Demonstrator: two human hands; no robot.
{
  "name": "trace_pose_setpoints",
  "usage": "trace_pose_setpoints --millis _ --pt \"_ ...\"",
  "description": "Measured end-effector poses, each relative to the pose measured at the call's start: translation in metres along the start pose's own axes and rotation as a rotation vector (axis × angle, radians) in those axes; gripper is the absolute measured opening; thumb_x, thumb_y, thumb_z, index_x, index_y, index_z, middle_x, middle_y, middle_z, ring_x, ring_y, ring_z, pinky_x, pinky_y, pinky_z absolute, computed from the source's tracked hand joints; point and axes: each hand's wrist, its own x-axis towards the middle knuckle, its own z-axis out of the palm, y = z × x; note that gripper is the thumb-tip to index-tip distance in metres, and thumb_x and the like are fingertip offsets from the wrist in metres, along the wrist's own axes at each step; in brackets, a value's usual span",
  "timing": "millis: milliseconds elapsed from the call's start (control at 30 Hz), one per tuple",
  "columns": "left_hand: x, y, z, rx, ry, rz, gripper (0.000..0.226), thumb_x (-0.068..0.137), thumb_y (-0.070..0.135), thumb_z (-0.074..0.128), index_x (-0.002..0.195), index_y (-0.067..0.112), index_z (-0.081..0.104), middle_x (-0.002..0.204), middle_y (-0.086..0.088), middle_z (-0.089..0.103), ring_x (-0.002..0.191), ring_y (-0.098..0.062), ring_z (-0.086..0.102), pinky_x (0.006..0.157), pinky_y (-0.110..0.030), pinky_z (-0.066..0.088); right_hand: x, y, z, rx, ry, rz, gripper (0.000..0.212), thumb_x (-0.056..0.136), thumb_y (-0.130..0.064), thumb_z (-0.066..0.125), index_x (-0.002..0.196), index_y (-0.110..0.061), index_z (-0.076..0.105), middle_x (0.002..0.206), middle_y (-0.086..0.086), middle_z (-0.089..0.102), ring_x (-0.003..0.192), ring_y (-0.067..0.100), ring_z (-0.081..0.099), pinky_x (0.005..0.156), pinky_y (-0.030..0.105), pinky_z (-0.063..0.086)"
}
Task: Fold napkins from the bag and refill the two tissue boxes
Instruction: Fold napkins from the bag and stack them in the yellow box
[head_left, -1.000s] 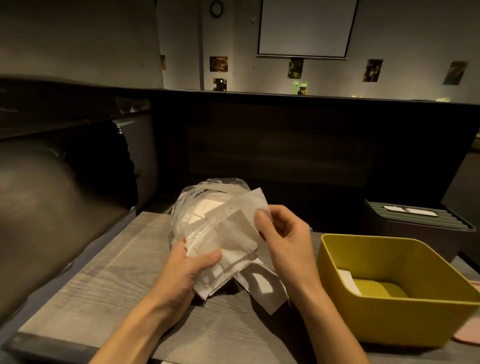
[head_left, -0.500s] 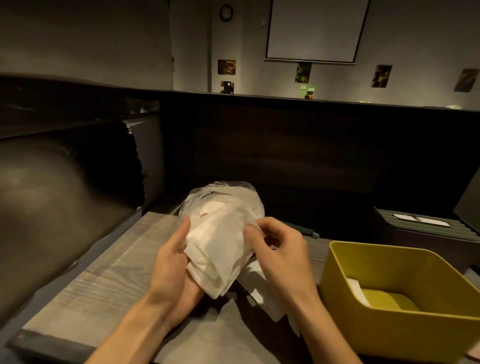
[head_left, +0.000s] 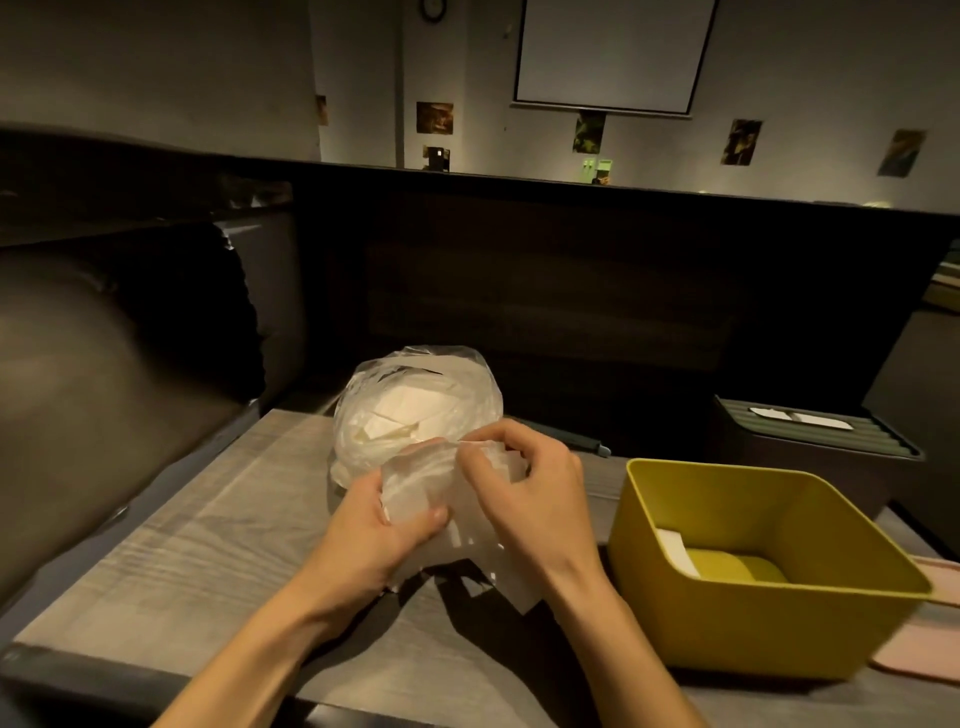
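A clear plastic bag (head_left: 415, 405) of white napkins stands on the grey wooden table (head_left: 197, 545). In front of it I hold a bunch of white napkins (head_left: 415, 488) between both hands. My left hand (head_left: 379, 540) grips the bunch from below with the thumb across its front. My right hand (head_left: 530, 493) pinches the top edge with curled fingers. To the right an open yellow tissue box (head_left: 769, 613) holds one folded white napkin against its left wall. Behind it sits a dark tissue box (head_left: 810, 447) with a slatted lid, paper showing in the slot.
A dark padded bench (head_left: 104, 389) runs along the left of the table, and a dark partition wall (head_left: 571, 270) rises behind. A pink lid (head_left: 930, 670) lies at the far right edge. A dark pen-like object (head_left: 582, 442) lies behind my right hand.
The spread-out napkins have been gathered into a tighter bunch and lowered toward the table. My right hand moved from the side onto the bunch's top edge.
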Motion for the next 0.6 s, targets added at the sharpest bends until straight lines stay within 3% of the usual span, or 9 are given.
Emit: trace_pose_setpoints --millis 133,267,333,400,500,600 --pt "0.0 0.003 0.002 0.012 0.0 0.007 0.045 0.077 0.008 0.078 0.119 0.015 0.063 0.103 -0.005 0.079 0.096 -0.025 0.076 0.073 -0.029 0.062 0.0 -0.002 -0.001 0.009 0.067 -0.101 0.007 0.093 -0.022 0.074 0.092 -0.028 0.076 0.092 -0.02 0.07 0.1 0.003 0.065 0.08 0.01 0.047" --pt "0.0 0.002 -0.001 0.038 0.034 -0.007 0.048 0.081 0.002 0.082 0.121 0.026 0.065 0.109 0.002 0.077 0.103 -0.023 0.074 0.078 -0.034 0.063 -0.001 -0.009 -0.004 0.124 0.195 -0.246 0.006 0.097 -0.02 0.069 0.098 -0.025 0.072 0.097 -0.017 0.069 0.102 0.012 0.066 0.082 0.021 0.053" --pt "0.001 0.003 -0.003 -0.021 0.009 -0.034 0.052 0.083 0.004 0.08 0.129 0.025 0.065 0.114 -0.003 0.076 0.104 -0.025 0.074 0.079 -0.038 0.063 -0.004 -0.012 -0.006 0.182 0.275 -0.34 0.008 0.099 -0.018 0.062 0.101 -0.023 0.069 0.098 -0.015 0.068 0.099 0.015 0.066 0.079 0.025 0.055" --pt "0.001 0.009 -0.003 -0.172 -0.002 -0.088 0.052 0.085 0.001 0.073 0.133 0.017 0.062 0.115 -0.012 0.076 0.101 -0.03 0.075 0.076 -0.035 0.064 -0.005 -0.014 -0.006 0.179 0.286 -0.395 0.011 0.101 -0.015 0.058 0.105 -0.024 0.066 0.099 -0.014 0.066 0.098 0.015 0.066 0.078 0.021 0.053" --pt "-0.003 0.022 -0.002 -0.488 -0.031 -0.204 0.038 0.093 0.019 0.06 0.129 0.014 0.068 0.12 -0.016 0.075 0.108 -0.031 0.074 0.083 -0.038 0.063 -0.001 -0.007 -0.001 -0.004 0.142 -0.366 0.01 0.103 -0.018 0.061 0.109 -0.022 0.068 0.104 -0.013 0.065 0.101 0.009 0.065 0.081 0.018 0.052" --pt "-0.006 0.028 -0.001 -0.627 -0.071 -0.23 0.04 0.1 0.037 0.049 0.12 0.016 0.077 0.128 -0.014 0.071 0.12 -0.03 0.069 0.099 -0.046 0.058 -0.001 0.005 0.007 -0.295 0.084 -0.311 0.012 0.102 -0.033 0.062 0.112 -0.032 0.067 0.108 -0.021 0.06 0.103 0.001 0.06 0.085 0.028 0.054"
